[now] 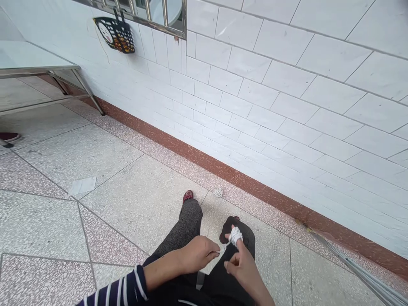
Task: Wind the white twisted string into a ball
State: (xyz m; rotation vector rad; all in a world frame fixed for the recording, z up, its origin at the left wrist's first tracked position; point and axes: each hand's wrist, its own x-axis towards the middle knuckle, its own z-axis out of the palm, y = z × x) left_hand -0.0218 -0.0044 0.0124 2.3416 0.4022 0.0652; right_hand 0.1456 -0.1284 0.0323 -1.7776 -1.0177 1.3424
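Observation:
My left hand (pixel 199 253) is closed in a pinch with thumb and forefinger pointing right. A thin white string shows at its fingertips and runs towards my right hand (pixel 245 265). Around the raised fingers of the right hand sits a thick wound bundle of white string (pixel 235 235), while the thumb and lower fingers are curled in. Both hands are above my lap, a short gap apart. On the floor beyond them, between my feet and the wall, lies a ball of white string (pixel 217 192).
A black basket (pixel 116 34) hangs from the window bars on the tiled wall (pixel 264 93). To the left stands a metal-legged table (pixel 35 59), with a shoe (pixel 9 136) beneath. A pale sheet (pixel 83 186) lies on the floor. Long thin rods (pixel 350 263) rest along the wall at right.

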